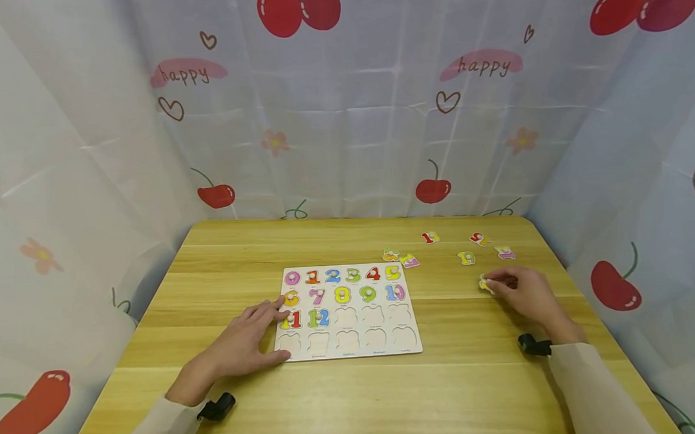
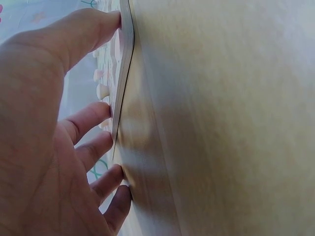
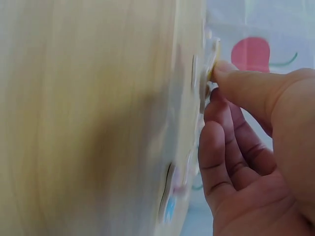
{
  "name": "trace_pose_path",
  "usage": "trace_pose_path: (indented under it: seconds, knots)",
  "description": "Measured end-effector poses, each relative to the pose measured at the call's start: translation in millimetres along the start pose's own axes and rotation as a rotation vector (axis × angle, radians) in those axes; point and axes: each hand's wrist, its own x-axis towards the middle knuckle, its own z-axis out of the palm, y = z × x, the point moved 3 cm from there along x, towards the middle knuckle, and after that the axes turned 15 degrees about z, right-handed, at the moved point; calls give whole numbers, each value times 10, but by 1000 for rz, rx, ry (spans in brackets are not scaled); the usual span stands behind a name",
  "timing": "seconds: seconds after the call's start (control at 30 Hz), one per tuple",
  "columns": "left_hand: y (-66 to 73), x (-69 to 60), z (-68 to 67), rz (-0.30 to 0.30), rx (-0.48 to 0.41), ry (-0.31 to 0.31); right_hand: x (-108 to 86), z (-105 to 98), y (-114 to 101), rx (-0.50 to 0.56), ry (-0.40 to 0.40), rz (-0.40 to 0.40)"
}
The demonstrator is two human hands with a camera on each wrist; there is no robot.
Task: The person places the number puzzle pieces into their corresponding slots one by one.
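A white number puzzle board (image 1: 418,346) lies on the table, its two upper rows and part of the third filled with knobbed number pieces; the other recesses are bare. My left hand (image 1: 245,344) rests along the board's left edge, fingers spread and relaxed. In the left wrist view its thumb (image 2: 96,29) touches the edge of the board (image 2: 127,44). To the right of the board, my right hand (image 1: 528,296) pinches a small yellow-and-white number piece (image 1: 486,285) between thumb and fingers. The piece (image 3: 215,56) looks tilted in the right wrist view; its number cannot be read.
Loose number pieces lie behind and right of the board: a red-yellow one (image 1: 430,238), a red-orange one (image 1: 479,239), a yellow-green one (image 1: 466,258), a yellow-purple one (image 1: 505,253), and two touching the board's top edge, orange-green (image 1: 390,254) and yellow-purple. Curtains (image 1: 345,165) surround the table.
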Motion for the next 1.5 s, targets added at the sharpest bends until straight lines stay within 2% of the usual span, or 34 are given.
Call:
trace_pose_path:
  seconds: [0.37,0.7,0.9,1.17,1.3,1.5]
  knots:
    - [-4,5,11,3,8,-9,-28,276,-456,73,-48,-25]
    - [-10,18,1,-16,-1,-23,-60,571,-972,95,-61,-132]
    - [-22,14,9,-19,3,-26,-95,753,-1287,151,-101,-192]
    - [-36,26,8,-21,9,-30,-148,1013,-1722,189,-157,-319]
    - [-26,24,-2,-17,7,-28,-191,1162,-1932,166,-205,-330]
    - [-1,15,-9,-15,1,-25,-267,1391,-2186,144,-327,-316]
